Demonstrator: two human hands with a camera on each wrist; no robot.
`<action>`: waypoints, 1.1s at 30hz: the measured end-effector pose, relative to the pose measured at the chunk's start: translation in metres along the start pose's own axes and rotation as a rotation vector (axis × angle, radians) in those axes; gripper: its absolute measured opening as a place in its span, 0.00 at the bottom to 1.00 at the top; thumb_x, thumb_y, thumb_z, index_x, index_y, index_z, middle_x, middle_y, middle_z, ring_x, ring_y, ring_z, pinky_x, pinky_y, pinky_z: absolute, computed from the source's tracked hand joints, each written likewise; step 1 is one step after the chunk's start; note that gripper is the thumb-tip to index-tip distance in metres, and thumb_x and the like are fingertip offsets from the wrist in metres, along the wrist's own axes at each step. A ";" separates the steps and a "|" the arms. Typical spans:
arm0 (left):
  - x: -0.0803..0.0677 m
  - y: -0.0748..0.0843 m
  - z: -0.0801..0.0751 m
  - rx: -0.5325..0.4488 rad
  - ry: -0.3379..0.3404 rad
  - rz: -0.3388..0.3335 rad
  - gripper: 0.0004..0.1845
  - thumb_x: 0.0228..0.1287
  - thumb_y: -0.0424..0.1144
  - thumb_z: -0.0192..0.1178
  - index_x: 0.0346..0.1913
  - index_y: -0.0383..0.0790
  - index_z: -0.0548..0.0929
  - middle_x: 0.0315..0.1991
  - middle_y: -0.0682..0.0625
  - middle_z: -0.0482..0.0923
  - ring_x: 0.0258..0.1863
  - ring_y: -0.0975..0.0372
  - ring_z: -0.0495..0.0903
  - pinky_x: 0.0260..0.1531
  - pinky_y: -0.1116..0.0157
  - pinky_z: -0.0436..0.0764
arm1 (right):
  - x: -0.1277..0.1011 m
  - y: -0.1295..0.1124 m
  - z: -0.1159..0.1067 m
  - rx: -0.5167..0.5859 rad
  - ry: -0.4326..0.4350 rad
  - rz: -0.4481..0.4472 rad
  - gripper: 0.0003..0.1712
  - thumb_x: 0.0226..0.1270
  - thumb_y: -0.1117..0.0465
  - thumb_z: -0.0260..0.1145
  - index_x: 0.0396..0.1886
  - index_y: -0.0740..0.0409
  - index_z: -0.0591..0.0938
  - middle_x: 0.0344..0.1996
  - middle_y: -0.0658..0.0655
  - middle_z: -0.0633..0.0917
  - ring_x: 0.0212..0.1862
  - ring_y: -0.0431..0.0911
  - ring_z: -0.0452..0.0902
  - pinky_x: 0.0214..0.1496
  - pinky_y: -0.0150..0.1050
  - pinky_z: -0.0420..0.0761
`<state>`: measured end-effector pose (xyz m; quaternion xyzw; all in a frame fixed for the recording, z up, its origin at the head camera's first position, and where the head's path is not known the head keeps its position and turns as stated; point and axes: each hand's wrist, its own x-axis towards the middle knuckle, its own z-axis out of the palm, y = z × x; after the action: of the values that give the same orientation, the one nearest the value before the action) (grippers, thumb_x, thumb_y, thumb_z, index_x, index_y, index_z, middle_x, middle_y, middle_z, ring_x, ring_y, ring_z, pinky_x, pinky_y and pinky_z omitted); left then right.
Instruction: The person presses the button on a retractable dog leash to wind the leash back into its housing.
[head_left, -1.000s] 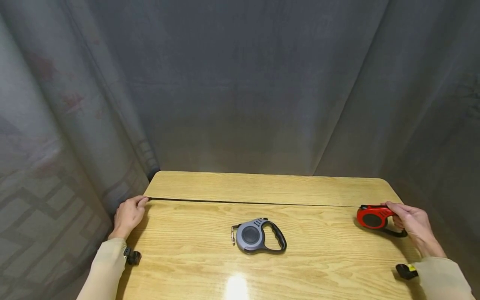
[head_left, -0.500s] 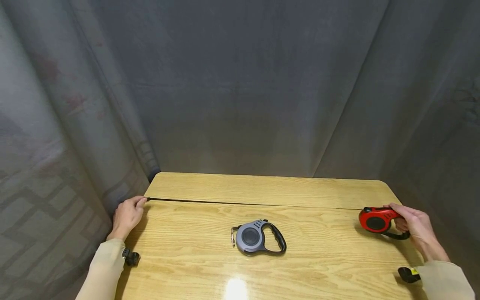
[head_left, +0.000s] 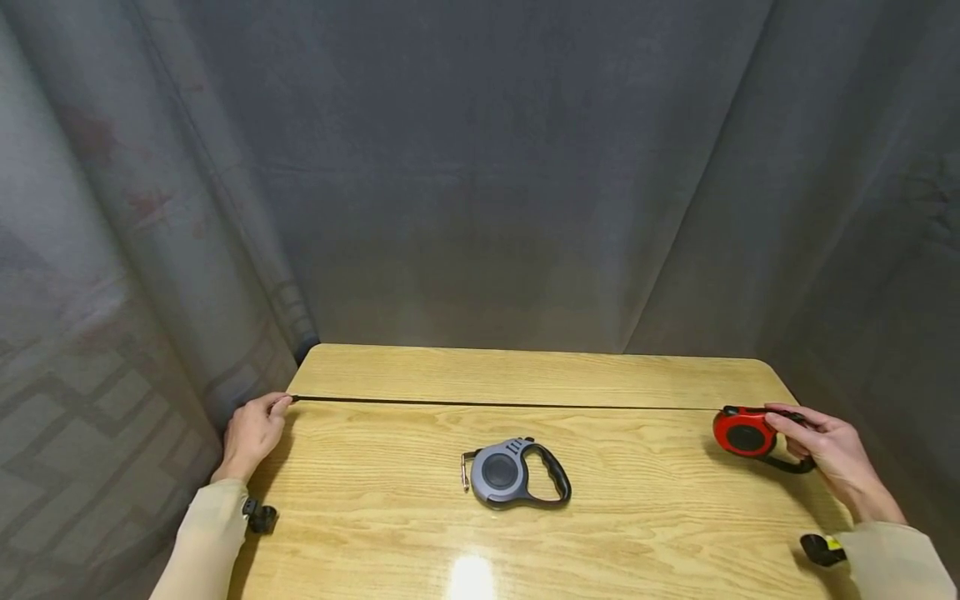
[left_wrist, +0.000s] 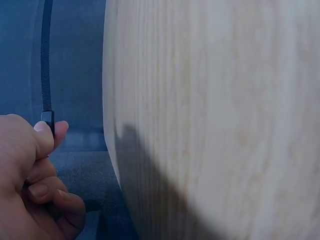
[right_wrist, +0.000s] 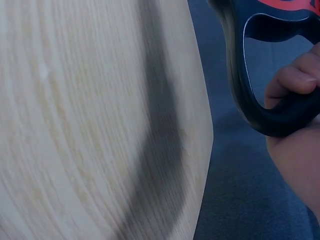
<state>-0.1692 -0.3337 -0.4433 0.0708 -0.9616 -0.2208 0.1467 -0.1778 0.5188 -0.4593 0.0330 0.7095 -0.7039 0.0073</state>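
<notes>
My right hand (head_left: 832, 446) grips the black handle of a red retractable dog leash (head_left: 746, 433) above the table's right side. Its black strap (head_left: 450, 404) stretches taut across to the left. There my left hand (head_left: 253, 433) pinches the strap's end between thumb and forefinger; the left wrist view shows a dark end piece (left_wrist: 48, 117) at the fingertips. In the right wrist view, fingers curl through the loop of the black handle (right_wrist: 240, 85). A grey retractable leash (head_left: 500, 472) with a black handle and a metal clip lies on the table between the hands.
The wooden table (head_left: 637, 533) has rounded far corners, and both hands are near its side edges. Grey curtains (head_left: 480, 183) hang behind it and on both sides. A small dark wrist camera (head_left: 261, 517) is worn on the left sleeve.
The red leash dipped slightly right and down, then came back left and up. Its strap stays stretched, and my left hand has barely moved. The grey leash lies where it was.
</notes>
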 end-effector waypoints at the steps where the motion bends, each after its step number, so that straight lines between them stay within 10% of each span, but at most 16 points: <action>1: 0.000 0.000 0.000 -0.003 -0.001 -0.002 0.21 0.86 0.44 0.50 0.59 0.32 0.87 0.56 0.29 0.86 0.48 0.28 0.84 0.46 0.33 0.80 | 0.000 0.000 0.000 -0.005 0.000 -0.004 0.19 0.78 0.69 0.65 0.46 0.37 0.93 0.23 0.42 0.80 0.22 0.44 0.64 0.33 0.46 0.55; 33: -0.006 -0.004 0.002 -0.041 0.013 -0.035 0.18 0.85 0.40 0.53 0.56 0.29 0.87 0.55 0.29 0.86 0.52 0.29 0.83 0.53 0.33 0.78 | -0.006 0.000 0.014 0.021 -0.047 -0.073 0.21 0.80 0.71 0.62 0.46 0.39 0.92 0.21 0.41 0.76 0.22 0.47 0.58 0.33 0.46 0.52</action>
<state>-0.1638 -0.3347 -0.4484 0.0859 -0.9545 -0.2427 0.1506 -0.1725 0.5050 -0.4593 -0.0093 0.7025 -0.7116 -0.0020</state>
